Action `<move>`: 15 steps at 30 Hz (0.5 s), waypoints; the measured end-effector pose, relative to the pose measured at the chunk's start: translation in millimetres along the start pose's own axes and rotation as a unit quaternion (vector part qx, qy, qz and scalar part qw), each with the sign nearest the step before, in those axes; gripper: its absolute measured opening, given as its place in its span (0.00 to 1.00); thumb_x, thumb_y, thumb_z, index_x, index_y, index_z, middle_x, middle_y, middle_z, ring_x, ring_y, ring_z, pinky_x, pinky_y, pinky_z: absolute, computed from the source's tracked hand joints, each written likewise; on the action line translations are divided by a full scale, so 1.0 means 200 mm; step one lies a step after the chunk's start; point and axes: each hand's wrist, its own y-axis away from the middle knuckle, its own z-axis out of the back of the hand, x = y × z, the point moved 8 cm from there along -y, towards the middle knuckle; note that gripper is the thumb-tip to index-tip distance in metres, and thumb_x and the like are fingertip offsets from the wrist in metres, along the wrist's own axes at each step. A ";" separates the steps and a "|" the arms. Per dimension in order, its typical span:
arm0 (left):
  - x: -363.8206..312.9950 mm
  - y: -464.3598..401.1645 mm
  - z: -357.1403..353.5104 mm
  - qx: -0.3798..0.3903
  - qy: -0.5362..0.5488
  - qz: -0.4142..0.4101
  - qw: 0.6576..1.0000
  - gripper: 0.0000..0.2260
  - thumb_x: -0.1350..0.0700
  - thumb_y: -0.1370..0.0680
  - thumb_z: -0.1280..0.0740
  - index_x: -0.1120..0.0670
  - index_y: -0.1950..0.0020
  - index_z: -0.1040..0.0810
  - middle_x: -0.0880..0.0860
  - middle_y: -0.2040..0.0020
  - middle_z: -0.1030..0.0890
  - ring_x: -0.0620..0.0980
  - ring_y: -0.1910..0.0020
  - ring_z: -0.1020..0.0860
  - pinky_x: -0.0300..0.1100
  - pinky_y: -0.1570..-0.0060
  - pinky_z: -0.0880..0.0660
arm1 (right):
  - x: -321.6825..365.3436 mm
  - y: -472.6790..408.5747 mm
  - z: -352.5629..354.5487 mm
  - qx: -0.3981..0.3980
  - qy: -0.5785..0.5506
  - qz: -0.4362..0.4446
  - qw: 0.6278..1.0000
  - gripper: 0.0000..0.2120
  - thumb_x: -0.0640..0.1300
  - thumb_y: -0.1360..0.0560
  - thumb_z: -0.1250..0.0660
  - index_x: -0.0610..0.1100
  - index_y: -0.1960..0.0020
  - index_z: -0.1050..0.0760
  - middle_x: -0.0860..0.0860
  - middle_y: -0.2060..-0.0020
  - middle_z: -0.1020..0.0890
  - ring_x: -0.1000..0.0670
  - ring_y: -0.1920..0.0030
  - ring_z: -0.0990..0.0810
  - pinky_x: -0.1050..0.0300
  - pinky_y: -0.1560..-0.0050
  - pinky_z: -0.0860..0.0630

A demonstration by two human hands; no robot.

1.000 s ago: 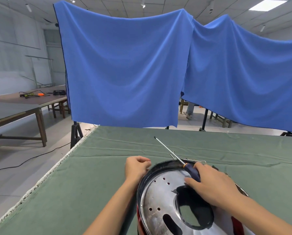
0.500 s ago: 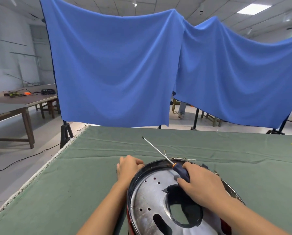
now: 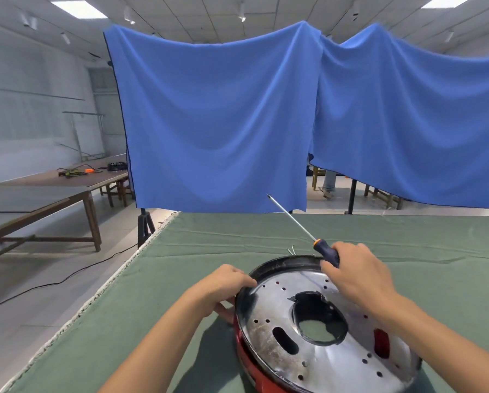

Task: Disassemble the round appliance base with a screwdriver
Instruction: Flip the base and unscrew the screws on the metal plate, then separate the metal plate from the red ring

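Far left: a long brown wooden side table (image 3: 53, 191) is standing on the pale floor, carrying a tangle of cables with an orange piece (image 3: 78, 171) and a dark round item (image 3: 115, 166); a black cord (image 3: 53, 285) is trailing across the floor beneath it. Left of centre: a black tripod stand (image 3: 145, 225) is propping up a large blue cloth (image 3: 215, 123), which is hanging as a backdrop and continuing into a second blue cloth (image 3: 413, 117) to the right. Foreground: a desk (image 3: 166, 293) covered in green fabric is running from the white-fringed left edge to the right border. Left hand (image 3: 223, 287): it is gripping the left rim of the round appliance base (image 3: 317, 330), fingers curled over the black edge and thumb lying below, beside the red outer wall. The base is sitting tilted on the desk at lower centre-right, its silvery perforated plate facing up, with a large dark-edged central opening showing green fabric through it, an oval slot and a red window. Two small metal pieces (image 3: 291, 250) are lying on the desk just behind the far rim; what they are is unclear. Right hand (image 3: 356, 273): it is hovering over the far rim of the base, fingers wrapping the dark blue handle of the screwdriver (image 3: 305, 231), whose orange collar and bare steel shaft are pointing up and to the left, the tip free in the air against the blue cloth.
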 end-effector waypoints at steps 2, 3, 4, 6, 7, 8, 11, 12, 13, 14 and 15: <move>0.00 0.02 -0.01 -0.020 -0.003 -0.002 1.000 0.09 0.56 0.23 0.38 0.57 0.51 0.20 0.55 0.59 0.24 0.51 0.62 0.25 0.40 0.72 0.23 | -0.05 0.01 0.01 0.009 0.048 -0.011 0.999 0.10 0.51 0.24 0.39 0.47 0.59 0.35 0.52 0.58 0.30 0.46 0.48 0.30 0.54 0.59 0.34; 0.00 0.03 -0.02 -0.029 -0.005 -0.004 1.000 0.08 0.55 0.23 0.39 0.56 0.52 0.21 0.55 0.59 0.24 0.51 0.62 0.25 0.38 0.73 0.25 | -0.09 0.01 0.00 0.029 0.072 -0.025 0.997 0.10 0.51 0.24 0.39 0.47 0.57 0.35 0.50 0.56 0.31 0.45 0.47 0.30 0.54 0.58 0.34; 0.00 0.04 -0.02 -0.039 -0.007 -0.004 0.999 0.08 0.54 0.22 0.39 0.55 0.54 0.22 0.55 0.59 0.25 0.50 0.63 0.25 0.36 0.74 0.27 | -0.13 0.02 -0.01 0.053 0.084 -0.045 0.994 0.10 0.50 0.25 0.37 0.46 0.58 0.35 0.49 0.56 0.30 0.44 0.49 0.29 0.55 0.58 0.34; 0.00 0.05 -0.02 -0.059 0.005 0.002 0.998 0.11 0.50 0.21 0.41 0.53 0.55 0.23 0.53 0.61 0.23 0.48 0.66 0.25 0.34 0.75 0.29 | -0.21 0.04 -0.03 0.101 0.065 -0.086 0.989 0.10 0.45 0.26 0.36 0.47 0.61 0.36 0.48 0.59 0.26 0.43 0.55 0.26 0.55 0.62 0.34; 0.00 0.06 -0.02 -0.068 0.020 0.005 0.997 0.14 0.47 0.20 0.42 0.53 0.55 0.22 0.52 0.62 0.23 0.48 0.66 0.26 0.33 0.75 0.30 | -0.24 0.05 -0.04 0.110 0.050 -0.099 0.988 0.11 0.43 0.26 0.36 0.48 0.63 0.37 0.48 0.62 0.26 0.43 0.58 0.26 0.55 0.63 0.34; 0.00 0.07 -0.02 -0.073 0.037 0.009 0.997 0.17 0.45 0.20 0.44 0.54 0.54 0.22 0.51 0.63 0.23 0.47 0.66 0.26 0.33 0.75 0.30 | -0.26 0.06 -0.03 0.105 0.040 -0.107 0.988 0.12 0.42 0.26 0.36 0.49 0.63 0.39 0.49 0.64 0.27 0.42 0.59 0.26 0.55 0.64 0.33; 0.04 0.09 -0.03 -0.074 0.076 0.026 0.994 0.14 0.50 0.19 0.44 0.56 0.53 0.23 0.51 0.67 0.25 0.47 0.71 0.27 0.33 0.74 0.29 | -0.30 0.08 0.01 0.056 0.036 -0.112 0.991 0.13 0.39 0.26 0.38 0.50 0.62 0.41 0.49 0.65 0.29 0.43 0.62 0.27 0.54 0.65 0.33; 0.05 0.10 -0.03 -0.073 0.071 0.032 0.994 0.11 0.53 0.20 0.42 0.57 0.55 0.24 0.51 0.68 0.26 0.46 0.74 0.28 0.34 0.75 0.29 | -0.31 0.08 0.02 0.041 0.030 -0.113 0.992 0.11 0.38 0.26 0.39 0.49 0.59 0.39 0.49 0.65 0.28 0.43 0.63 0.28 0.54 0.65 0.34; 0.07 0.11 -0.03 -0.070 0.046 0.040 0.996 0.08 0.56 0.22 0.40 0.57 0.57 0.24 0.51 0.70 0.26 0.46 0.76 0.28 0.35 0.75 0.28 | -0.32 0.08 0.03 0.031 0.024 -0.114 0.993 0.08 0.37 0.27 0.40 0.48 0.57 0.38 0.49 0.66 0.29 0.43 0.64 0.29 0.54 0.66 0.35; 0.08 0.11 -0.03 -0.064 0.000 0.050 0.997 0.07 0.56 0.23 0.38 0.57 0.59 0.24 0.51 0.71 0.26 0.46 0.77 0.28 0.36 0.74 0.26 | -0.33 0.08 0.03 0.024 0.019 -0.116 0.993 0.06 0.37 0.27 0.41 0.46 0.55 0.37 0.49 0.67 0.29 0.44 0.65 0.29 0.54 0.67 0.36; 0.09 0.13 -0.03 -0.056 -0.057 0.060 0.995 0.08 0.55 0.23 0.38 0.57 0.58 0.24 0.51 0.71 0.25 0.46 0.76 0.27 0.36 0.73 0.25 | -0.34 0.08 0.04 0.016 0.013 -0.118 0.993 0.05 0.37 0.26 0.42 0.45 0.55 0.37 0.49 0.68 0.30 0.44 0.65 0.30 0.53 0.67 0.36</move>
